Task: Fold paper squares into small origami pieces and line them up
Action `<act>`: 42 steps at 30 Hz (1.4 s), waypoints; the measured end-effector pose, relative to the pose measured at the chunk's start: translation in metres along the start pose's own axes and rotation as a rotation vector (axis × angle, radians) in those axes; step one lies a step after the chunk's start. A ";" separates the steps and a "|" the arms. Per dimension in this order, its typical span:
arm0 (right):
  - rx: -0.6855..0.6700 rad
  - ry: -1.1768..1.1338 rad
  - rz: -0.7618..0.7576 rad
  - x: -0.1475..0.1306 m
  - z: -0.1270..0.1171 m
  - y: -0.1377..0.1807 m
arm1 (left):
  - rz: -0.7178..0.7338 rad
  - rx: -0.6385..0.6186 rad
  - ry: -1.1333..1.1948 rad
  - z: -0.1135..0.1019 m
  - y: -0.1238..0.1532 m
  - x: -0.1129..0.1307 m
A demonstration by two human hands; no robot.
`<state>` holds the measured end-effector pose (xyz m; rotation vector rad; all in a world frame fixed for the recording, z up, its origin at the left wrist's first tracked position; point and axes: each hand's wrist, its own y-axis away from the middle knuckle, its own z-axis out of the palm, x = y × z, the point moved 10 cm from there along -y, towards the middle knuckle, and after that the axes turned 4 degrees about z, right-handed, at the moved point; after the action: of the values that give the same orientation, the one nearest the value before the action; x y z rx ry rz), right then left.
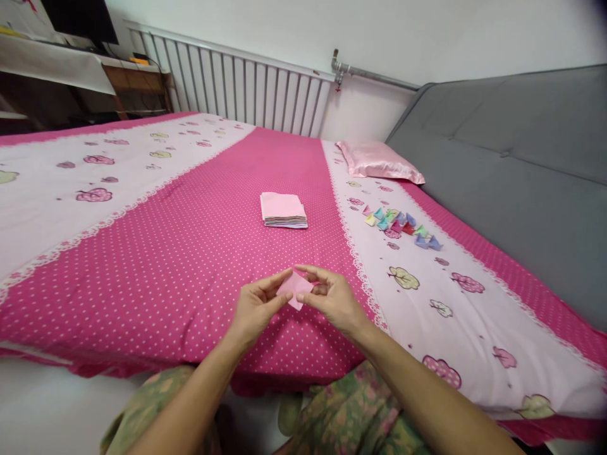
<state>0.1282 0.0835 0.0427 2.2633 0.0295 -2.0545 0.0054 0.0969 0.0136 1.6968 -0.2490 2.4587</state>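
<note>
A small piece of pink folded paper (294, 285) is held up between my two hands, just above the near edge of the bed. My left hand (256, 303) pinches its left side, thumb in front and fingers behind. On the right side, my right hand (337, 298) grips it in the same way. The finer folds are too small to make out. Beyond my hands lies a stack of square paper sheets (283, 207) with a pink one on top. To the right sits a cluster of several small folded paper pieces (396, 221) in various colours.
The bed has a pink dotted cover (190, 253) with white printed bands. A pink pillow (379, 161) lies by the grey headboard (512, 145). At the back stand a radiator (237, 82) and, far left, a desk (57, 66) with a monitor (80, 22).
</note>
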 end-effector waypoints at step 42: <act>0.105 -0.070 -0.001 -0.001 -0.011 0.001 | -0.237 -0.225 -0.152 0.027 0.013 -0.019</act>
<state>0.1386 0.0836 0.0450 2.2477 -0.0836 -2.1830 0.0336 0.0782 0.0047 1.7087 -0.3087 2.0548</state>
